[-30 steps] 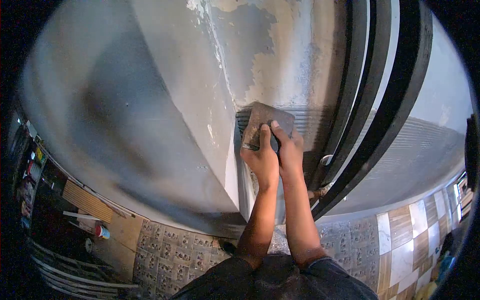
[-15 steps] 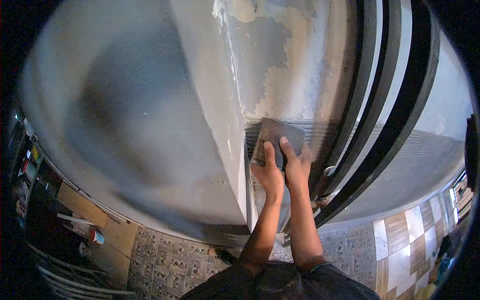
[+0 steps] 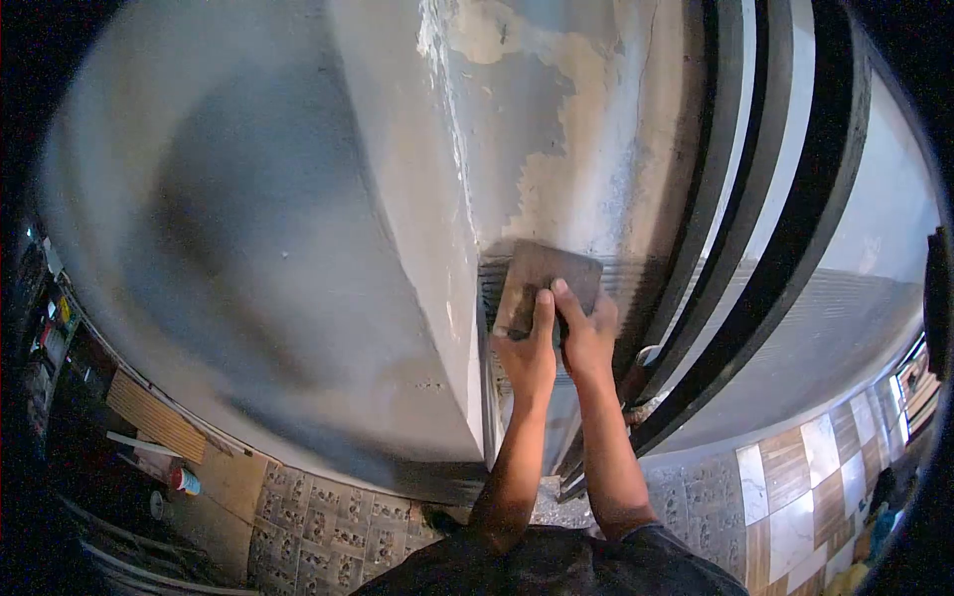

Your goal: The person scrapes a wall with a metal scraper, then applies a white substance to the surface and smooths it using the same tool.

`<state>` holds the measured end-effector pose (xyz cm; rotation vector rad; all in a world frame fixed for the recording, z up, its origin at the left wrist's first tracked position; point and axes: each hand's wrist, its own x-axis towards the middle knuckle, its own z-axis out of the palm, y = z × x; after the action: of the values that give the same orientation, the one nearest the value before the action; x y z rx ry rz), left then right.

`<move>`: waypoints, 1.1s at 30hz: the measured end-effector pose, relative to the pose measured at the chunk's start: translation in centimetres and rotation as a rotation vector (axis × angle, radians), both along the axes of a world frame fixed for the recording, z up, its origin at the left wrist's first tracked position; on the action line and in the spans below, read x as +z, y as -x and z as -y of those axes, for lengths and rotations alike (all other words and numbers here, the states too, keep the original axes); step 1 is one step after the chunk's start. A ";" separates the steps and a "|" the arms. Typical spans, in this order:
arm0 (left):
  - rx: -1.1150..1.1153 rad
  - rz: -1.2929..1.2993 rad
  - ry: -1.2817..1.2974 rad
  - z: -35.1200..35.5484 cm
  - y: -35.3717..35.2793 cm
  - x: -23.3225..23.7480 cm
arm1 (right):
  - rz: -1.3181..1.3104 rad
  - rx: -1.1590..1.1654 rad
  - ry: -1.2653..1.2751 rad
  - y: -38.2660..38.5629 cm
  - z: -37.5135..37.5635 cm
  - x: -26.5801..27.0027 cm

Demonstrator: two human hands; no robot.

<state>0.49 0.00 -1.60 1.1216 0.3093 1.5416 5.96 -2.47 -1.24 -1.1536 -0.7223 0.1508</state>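
A flat, rectangular grey-brown tile-like piece is held up against the wall, its top edge slightly tilted. My left hand grips its lower left side, with the thumb lying on the face. On its lower right, my right hand holds it the same way, thumb pointing up and the other fingers around the edge. Behind the piece runs a dark band of horizontal ridges across the wall. Above that, the wall surface is patchy grey and cream. What lies behind the piece is hidden.
Close on the right, dark curved-looking bars stand before the wall. A pale wall corner juts out at left. Below are patterned floor tiles and checkered tiles. A small red-and-white tub sits at lower left.
The piece sits a little lower in view and looks slightly more tilted back. Both hands stay on it, the left a bit lower. The whole view has shifted slightly.
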 end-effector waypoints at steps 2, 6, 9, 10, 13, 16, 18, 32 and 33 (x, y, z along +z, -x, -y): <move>0.052 0.007 0.008 -0.3 0.0 0.6 | 0.026 -0.005 0.032 0.2 -0.5 0.6; 0.187 -0.101 0.033 -0.3 0.2 1.3 | -0.058 -0.028 -0.004 0.6 -1.2 0.5; 0.128 -0.103 -0.077 -0.7 0.5 1.2 | -0.111 -0.043 -0.033 1.3 -1.0 0.9; 0.130 -0.134 -0.061 -0.6 0.6 1.7 | -0.145 0.013 -0.050 1.6 -0.8 1.7; 0.123 -0.163 -0.067 -0.7 1.2 2.2 | -0.162 0.044 -0.074 1.9 -1.0 1.5; 0.214 -0.126 -0.135 -0.5 0.8 2.3 | -0.130 -0.026 -0.061 2.1 -0.7 1.6; 0.196 -0.135 -0.036 -0.5 0.7 2.7 | -0.112 0.029 -0.041 1.8 -0.6 2.2; 0.194 -0.141 -0.169 -0.4 0.3 1.9 | -0.088 0.028 -0.065 0.6 -0.5 1.0; 0.195 -0.101 -0.132 -0.4 -0.1 2.1 | -0.086 0.027 -0.069 0.4 -0.5 1.6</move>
<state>0.63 0.45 0.46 1.3065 0.3987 1.6991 5.55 -1.95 0.34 -1.0653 -0.6617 0.1954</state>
